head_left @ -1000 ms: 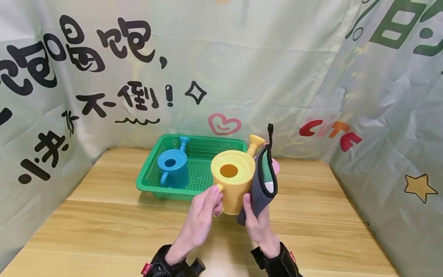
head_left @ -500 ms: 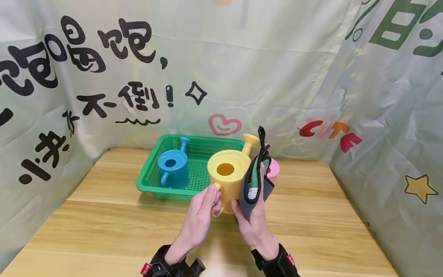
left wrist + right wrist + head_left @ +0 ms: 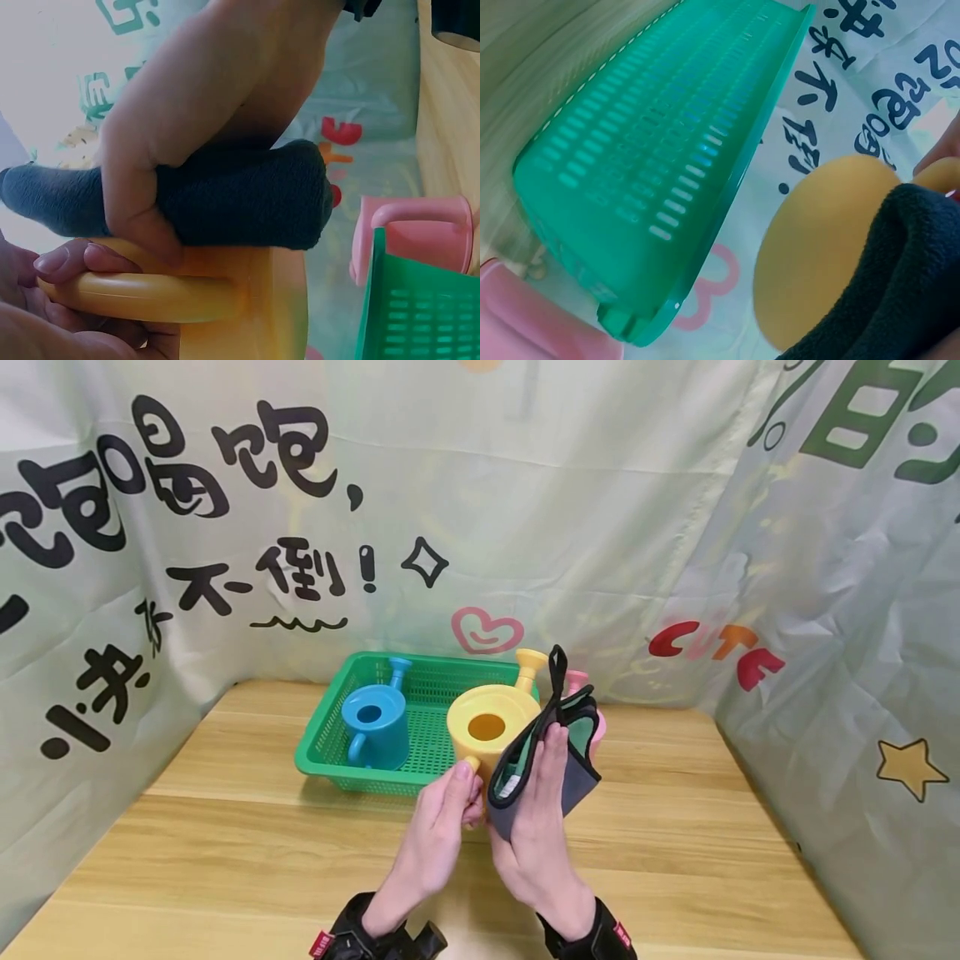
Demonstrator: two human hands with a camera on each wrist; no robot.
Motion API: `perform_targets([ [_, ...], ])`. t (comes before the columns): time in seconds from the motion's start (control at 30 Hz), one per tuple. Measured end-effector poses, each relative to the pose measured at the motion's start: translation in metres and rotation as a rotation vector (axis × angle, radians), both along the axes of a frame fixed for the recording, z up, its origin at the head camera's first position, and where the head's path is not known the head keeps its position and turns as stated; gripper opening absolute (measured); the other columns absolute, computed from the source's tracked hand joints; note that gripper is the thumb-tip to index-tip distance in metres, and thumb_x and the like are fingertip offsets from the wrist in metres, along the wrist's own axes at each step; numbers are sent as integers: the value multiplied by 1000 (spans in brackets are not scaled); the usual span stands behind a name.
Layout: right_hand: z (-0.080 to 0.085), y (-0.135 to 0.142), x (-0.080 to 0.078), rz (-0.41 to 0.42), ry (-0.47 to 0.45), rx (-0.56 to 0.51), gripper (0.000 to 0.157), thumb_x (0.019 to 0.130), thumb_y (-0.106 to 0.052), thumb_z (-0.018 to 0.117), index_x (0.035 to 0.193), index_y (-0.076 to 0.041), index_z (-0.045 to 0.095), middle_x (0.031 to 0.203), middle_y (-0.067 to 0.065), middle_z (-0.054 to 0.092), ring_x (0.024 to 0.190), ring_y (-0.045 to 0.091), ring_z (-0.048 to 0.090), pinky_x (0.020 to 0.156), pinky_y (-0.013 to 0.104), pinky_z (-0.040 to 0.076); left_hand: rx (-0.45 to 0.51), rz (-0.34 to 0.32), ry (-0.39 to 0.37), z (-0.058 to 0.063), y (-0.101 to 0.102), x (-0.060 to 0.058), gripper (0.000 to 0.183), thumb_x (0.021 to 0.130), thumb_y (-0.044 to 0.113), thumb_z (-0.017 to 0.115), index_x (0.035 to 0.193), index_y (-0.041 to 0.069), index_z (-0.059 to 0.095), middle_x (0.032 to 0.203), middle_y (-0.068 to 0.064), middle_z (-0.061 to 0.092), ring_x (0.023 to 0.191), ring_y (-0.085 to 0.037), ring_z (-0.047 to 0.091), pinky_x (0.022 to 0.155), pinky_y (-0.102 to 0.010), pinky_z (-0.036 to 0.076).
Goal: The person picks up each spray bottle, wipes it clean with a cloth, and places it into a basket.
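Note:
A yellow watering can [image 3: 460, 731] is held up in front of the basket, its spout pointing to the back right. My left hand [image 3: 431, 827] grips its handle [image 3: 150, 295]. My right hand [image 3: 538, 843] holds a folded grey cleaning cloth [image 3: 581, 781] with green lining, black edging and a hanging loop against the can's right side. The right fingers lie fairly straight along the cloth in the head view, while the left wrist view shows the thumb bent over it. Cloth and hand hide much of the can's lower body.
A green plastic basket [image 3: 322, 768] stands on the wooden table [image 3: 675, 827], with a blue watering can [image 3: 386, 739] in its left part. A pink watering can [image 3: 424, 251] is right of the basket, partly hidden by the cloth in the head view. Printed fabric walls surround the table.
My right hand has moved left with the cloth, across the near right side of the yellow can, and its fingers now face the camera. The left hand keeps hold of the handle; the can turned slightly.

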State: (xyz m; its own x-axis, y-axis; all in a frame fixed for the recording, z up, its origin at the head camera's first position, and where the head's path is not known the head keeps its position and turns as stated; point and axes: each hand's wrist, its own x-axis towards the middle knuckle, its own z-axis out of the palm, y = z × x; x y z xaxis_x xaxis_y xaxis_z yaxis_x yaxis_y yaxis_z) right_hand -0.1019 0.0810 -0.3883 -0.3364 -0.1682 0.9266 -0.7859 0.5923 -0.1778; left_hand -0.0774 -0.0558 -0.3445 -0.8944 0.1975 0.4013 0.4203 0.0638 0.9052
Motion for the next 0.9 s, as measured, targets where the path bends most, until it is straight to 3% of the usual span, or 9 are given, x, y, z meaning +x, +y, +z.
perform_targets([
  [0.13, -1, -4, 1, -44, 27, 25, 96, 75, -3, 53, 157, 8, 4, 168, 24, -8, 158, 37, -8, 129, 47, -3, -23, 35, -27, 0, 2, 1, 41, 112, 21, 28, 82, 4, 49, 70, -1, 44, 65, -8, 45, 62, -25, 44],
  [0.3, -2, -5, 2, -56, 34, 56, 88, 86, -8, 51, 157, 8, 3, 168, 23, -10, 158, 38, -11, 129, 49, -6, -37, 63, -66, 0, 3, 2, 40, 112, 21, 28, 86, 5, 53, 69, 0, 43, 63, -7, 44, 60, -23, 42],
  [0.37, -2, -5, 2, -62, 37, 84, 89, 83, -6, 51, 158, 6, 3, 168, 21, -11, 158, 37, -12, 128, 50, -8, -52, 72, -76, 1, 3, 2, 39, 112, 21, 28, 91, 5, 57, 70, 0, 42, 63, -7, 44, 60, -21, 42],
  [0.5, -3, -4, 3, -80, 32, 157, 106, 64, 0, 48, 159, 1, 2, 169, 18, -14, 157, 33, -17, 127, 51, -11, -74, 92, -51, 0, 1, 1, 38, 112, 18, 29, 106, 4, 65, 75, -2, 48, 71, -11, 49, 68, -22, 45],
  [0.57, -3, -3, 4, -82, 27, 177, 109, 60, 1, 47, 160, 1, 1, 169, 17, -15, 157, 32, -18, 127, 51, -11, -85, 98, -32, -1, 1, 1, 38, 111, 17, 29, 111, 5, 66, 78, -2, 50, 75, -12, 51, 70, -23, 46],
  [0.9, -3, -2, 2, -69, 26, 169, 109, 59, 3, 44, 160, 0, 2, 169, 16, -14, 158, 33, -16, 128, 50, -10, -87, 78, -68, -1, 1, 0, 40, 112, 18, 27, 110, 8, 66, 80, -3, 53, 74, -9, 51, 71, -23, 46],
])
